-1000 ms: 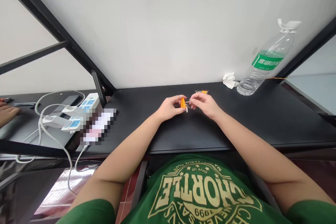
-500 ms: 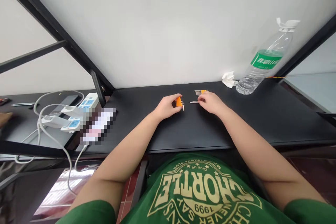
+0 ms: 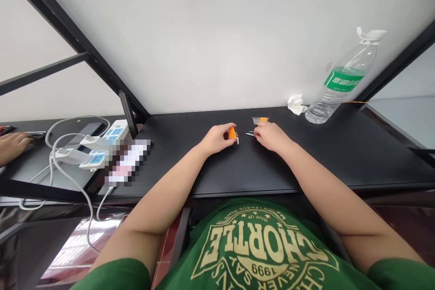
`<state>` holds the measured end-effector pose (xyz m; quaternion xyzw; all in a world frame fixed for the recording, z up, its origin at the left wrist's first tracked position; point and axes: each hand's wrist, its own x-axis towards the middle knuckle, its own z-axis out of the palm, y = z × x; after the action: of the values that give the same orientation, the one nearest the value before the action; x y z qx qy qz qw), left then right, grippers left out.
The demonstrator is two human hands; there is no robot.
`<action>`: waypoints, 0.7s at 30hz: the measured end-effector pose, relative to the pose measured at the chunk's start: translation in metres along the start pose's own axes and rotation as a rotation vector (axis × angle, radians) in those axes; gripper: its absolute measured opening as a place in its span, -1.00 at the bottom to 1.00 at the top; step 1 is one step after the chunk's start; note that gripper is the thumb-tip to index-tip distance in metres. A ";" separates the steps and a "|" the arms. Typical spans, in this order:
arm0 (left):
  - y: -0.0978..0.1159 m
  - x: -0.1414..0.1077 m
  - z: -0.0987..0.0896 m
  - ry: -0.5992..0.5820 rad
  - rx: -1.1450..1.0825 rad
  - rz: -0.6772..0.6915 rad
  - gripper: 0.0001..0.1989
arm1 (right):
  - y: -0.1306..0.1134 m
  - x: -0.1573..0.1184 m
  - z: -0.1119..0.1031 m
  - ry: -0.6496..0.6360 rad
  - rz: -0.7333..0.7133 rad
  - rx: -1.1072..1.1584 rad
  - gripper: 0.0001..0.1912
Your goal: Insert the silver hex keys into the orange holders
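Note:
My left hand [image 3: 215, 140] is closed on a small orange handle [image 3: 232, 133], with a short bright metal pin poking out below it. My right hand [image 3: 271, 137] rests on the black desk [image 3: 306, 163] a little to the right. Its fingertips lie on or just over several thin metal rods [image 3: 250, 134]. Just beyond those fingers lies a small bundle of metal rods with an orange piece [image 3: 260, 119]. Whether the right hand grips the rods is hidden.
A clear water bottle [image 3: 341, 82] with a green label lies far right beside a crumpled tissue [image 3: 296, 104]. Left of my arms are power strips [image 3: 115, 131], white cables and a pixelated object [image 3: 127, 163]. Another person's hand [image 3: 12, 147] rests at far left.
My hands have moved apart and down towards the desk since the earliest frame. Thin rods now show by my right fingertips, and the other person's hand has moved back into view.

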<state>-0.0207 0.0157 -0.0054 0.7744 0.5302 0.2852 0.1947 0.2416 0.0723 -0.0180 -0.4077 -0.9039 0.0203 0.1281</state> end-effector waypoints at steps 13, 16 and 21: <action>0.000 0.001 0.007 -0.014 -0.020 0.017 -0.45 | -0.012 0.001 -0.011 0.030 -0.059 0.349 -0.92; 0.001 0.000 0.008 -0.012 -0.030 0.034 -0.46 | -0.014 0.000 -0.008 0.108 -0.167 0.456 -0.84; 0.001 -0.001 0.009 -0.015 -0.040 0.037 -0.46 | -0.015 0.000 -0.004 0.162 -0.232 0.476 -0.78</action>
<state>-0.0145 0.0146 -0.0114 0.7820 0.5085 0.2937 0.2089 0.2317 0.0617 -0.0116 -0.2604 -0.9010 0.1847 0.2937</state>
